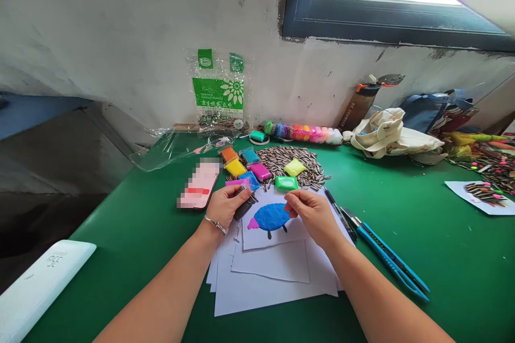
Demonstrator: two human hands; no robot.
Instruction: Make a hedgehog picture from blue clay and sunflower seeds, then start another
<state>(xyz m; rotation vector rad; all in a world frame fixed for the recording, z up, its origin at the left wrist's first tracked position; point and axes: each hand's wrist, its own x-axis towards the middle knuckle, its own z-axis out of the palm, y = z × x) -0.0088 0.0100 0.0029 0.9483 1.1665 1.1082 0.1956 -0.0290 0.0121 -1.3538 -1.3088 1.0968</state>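
Observation:
My left hand [228, 207] is closed around a black clay packet [244, 209]. My right hand [311, 214] is pinched over the right end of a blue clay oval [270, 217]; whatever its fingertips may hold is too small to make out. The oval lies flat on a white paper card [257, 241]. It has a pink clay piece [253, 223] at its left end and two small dark legs [270, 235] below. Under the card are several white sheets [277, 297]. Beyond my hands lie clay packets, among them a green packet [286, 183] and a magenta packet [260, 172].
Behind the packets spreads a sunflower seed pile [309, 158]. A blue utility knife [392, 260] and a black pen [340, 214] lie right of the paper. A phone [200, 185] rests at left. A bottle [359, 107] and a cloth bag [392, 134] stand by the wall.

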